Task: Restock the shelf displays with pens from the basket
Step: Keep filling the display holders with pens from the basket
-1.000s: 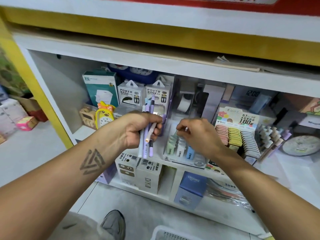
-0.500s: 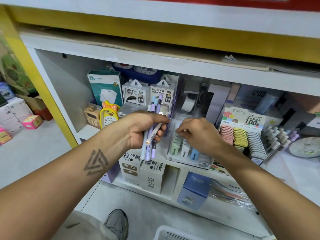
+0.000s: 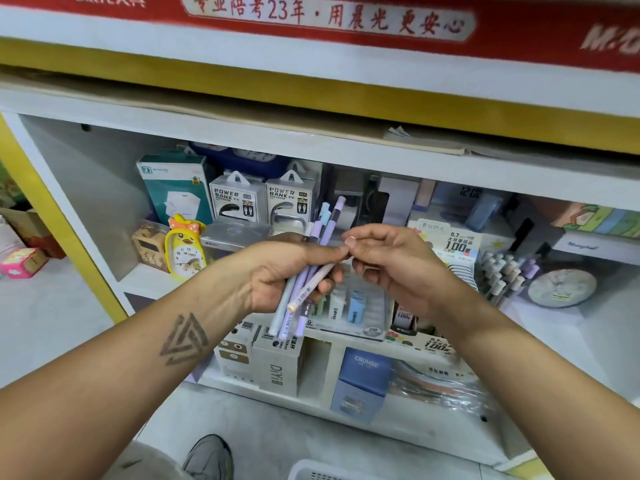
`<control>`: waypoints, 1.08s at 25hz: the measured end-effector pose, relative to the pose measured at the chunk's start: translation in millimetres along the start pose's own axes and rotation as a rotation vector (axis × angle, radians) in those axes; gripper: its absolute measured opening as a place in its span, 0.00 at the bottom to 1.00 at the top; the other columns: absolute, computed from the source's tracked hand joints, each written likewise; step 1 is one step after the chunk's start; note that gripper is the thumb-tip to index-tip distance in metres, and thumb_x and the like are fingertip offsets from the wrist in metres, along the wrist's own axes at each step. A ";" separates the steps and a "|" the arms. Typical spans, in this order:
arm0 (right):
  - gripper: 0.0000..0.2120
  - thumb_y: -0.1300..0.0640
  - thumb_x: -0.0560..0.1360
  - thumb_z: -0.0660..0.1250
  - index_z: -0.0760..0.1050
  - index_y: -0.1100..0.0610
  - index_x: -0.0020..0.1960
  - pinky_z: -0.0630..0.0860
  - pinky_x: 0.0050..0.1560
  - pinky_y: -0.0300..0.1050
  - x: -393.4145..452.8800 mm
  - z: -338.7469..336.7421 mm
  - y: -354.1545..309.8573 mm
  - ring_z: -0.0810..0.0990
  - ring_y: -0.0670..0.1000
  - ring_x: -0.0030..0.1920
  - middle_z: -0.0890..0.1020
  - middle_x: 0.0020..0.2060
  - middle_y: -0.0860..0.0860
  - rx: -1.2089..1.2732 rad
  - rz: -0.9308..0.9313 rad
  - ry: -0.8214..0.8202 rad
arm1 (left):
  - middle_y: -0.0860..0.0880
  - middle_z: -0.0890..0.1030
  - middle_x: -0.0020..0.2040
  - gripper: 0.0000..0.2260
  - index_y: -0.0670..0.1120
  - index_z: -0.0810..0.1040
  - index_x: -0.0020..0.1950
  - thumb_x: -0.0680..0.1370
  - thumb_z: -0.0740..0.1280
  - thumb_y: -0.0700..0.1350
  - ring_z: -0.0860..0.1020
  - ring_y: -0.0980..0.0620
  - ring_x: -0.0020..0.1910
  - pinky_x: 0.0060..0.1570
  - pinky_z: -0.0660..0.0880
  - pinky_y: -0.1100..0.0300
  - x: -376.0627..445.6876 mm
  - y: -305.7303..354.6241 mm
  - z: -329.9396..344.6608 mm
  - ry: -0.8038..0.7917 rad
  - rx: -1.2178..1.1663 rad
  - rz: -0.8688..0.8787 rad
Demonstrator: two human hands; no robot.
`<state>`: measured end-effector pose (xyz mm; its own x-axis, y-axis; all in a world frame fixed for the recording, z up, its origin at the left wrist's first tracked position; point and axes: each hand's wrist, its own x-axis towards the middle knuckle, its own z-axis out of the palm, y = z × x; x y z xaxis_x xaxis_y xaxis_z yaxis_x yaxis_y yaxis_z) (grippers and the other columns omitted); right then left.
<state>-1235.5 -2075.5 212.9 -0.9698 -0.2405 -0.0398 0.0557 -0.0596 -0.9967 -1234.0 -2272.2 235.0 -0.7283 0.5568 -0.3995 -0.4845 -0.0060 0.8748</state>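
Note:
My left hand (image 3: 277,271) grips a bundle of pens (image 3: 313,271), pale blue, lilac and white, in front of the middle shelf. A white pen (image 3: 311,285) lies slanted across the bundle. My right hand (image 3: 391,261) is right beside the left with its fingers curled, and pinches the upper end of that white pen. The white basket (image 3: 311,472) shows only as a rim at the bottom edge. A tiered pen display (image 3: 502,275) with white and lilac caps stands to the right on the shelf.
A clear display box (image 3: 356,306) with small items sits under my hands. Power bank boxes (image 3: 263,199), a yellow duck clock (image 3: 185,247) and a lead refill display (image 3: 453,244) fill the shelf. Boxes (image 3: 277,362) stand on the lower shelf. My shoe (image 3: 207,459) is below.
My right hand has lifted away from the clear display box and come over to the pens in my left hand. The left hand keeps its bundle.

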 end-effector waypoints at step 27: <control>0.06 0.58 0.74 0.74 0.81 0.54 0.51 0.83 0.45 0.50 -131.7 -176.8 -13.1 0.85 0.47 0.40 0.85 0.39 0.48 -1.189 -0.431 0.561 | 0.37 0.84 0.52 0.11 0.37 0.79 0.59 0.77 0.67 0.39 0.85 0.42 0.45 0.42 0.82 0.48 77.6 -18.4 139.1 -0.166 -0.157 -0.091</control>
<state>-1150.4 -1871.8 218.5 -0.8390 0.0211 0.5437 -0.2284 0.8933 -0.3871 -1214.2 -2113.3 226.1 -0.5953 0.6894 -0.4127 -0.6230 -0.0716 0.7789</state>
